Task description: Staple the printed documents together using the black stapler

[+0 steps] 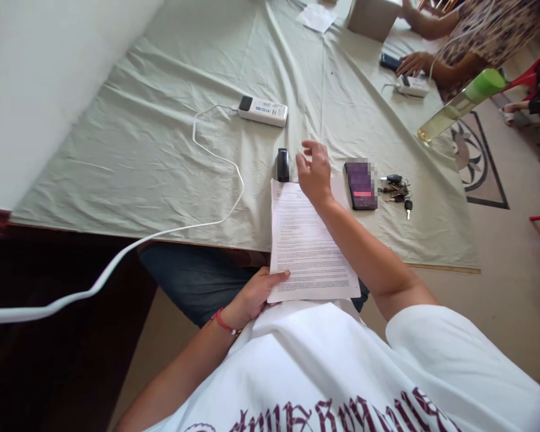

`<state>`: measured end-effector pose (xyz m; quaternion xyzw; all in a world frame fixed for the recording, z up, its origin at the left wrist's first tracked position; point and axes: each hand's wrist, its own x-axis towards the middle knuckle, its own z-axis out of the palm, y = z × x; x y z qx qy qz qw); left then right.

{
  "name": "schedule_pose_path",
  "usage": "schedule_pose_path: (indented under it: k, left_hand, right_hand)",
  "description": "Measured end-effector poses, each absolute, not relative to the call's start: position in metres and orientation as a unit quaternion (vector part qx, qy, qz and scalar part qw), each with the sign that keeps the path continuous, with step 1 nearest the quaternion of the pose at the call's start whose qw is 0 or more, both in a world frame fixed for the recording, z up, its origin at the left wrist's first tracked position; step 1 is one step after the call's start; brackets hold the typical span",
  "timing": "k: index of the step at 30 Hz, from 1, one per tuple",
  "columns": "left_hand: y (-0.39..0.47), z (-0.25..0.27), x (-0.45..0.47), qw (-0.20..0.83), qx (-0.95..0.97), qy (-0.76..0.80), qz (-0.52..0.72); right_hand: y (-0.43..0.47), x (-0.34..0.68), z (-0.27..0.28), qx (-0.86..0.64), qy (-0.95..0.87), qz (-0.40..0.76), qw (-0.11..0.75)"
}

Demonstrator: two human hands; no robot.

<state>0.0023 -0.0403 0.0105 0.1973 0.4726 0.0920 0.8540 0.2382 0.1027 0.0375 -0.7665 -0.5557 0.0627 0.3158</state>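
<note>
The left hand (257,291) grips the gathered papers (303,246); the right hand (315,174) hovers half-open, seemingly empty. The black object (283,165) (perhaps a stapler) lies unheld beyond, any fastening unclear.

Read no word or number with certainty. See dense lines of small print on paper sheets (303,237), too fine to decipher. Note dark and blue marks on nearer white device (264,112), too blurred to make out. Find large maroon blackletter across white shirt (306,360), upside down, partly cut off, illegible.
</note>
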Motion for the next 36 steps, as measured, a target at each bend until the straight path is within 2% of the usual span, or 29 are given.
schedule_pose_path:
  k: [3, 10, 16, 25, 29, 36]
  left_hand:
    - [-0.041, 0.011, 0.003, 0.845, 0.191, 0.490, 0.092]
    - [-0.044, 0.003, 0.003, 0.836, 0.233, 0.490, 0.079]
    - [-0.044, -0.010, 0.005, 0.865, 0.207, 0.444, 0.111]
    - [-0.044, -0.012, 0.007, 0.827, 0.242, 0.446, 0.241]
    - [-0.043, -0.016, 0.007, 0.819, 0.258, 0.458, 0.231]
    - [-0.043, -0.025, 0.007, 0.803, 0.274, 0.476, 0.231]
  right_hand:
    - [0.055, 0.242, 0.023, -0.689, -0.599, 0.092, 0.399]
    - [0.010, 0.262, -0.012, -0.702, -0.635, 0.067, 0.317]
    - [0.008, 0.269, -0.016, -0.712, -0.615, 0.053, 0.334]
    - [0.006, 0.276, -0.023, -0.689, -0.621, 0.085, 0.364]
    - [0.006, 0.276, -0.022, -0.693, -0.621, 0.089, 0.356]
    - [0.001, 0.269, -0.014, -0.692, -0.665, 0.097, 0.263]
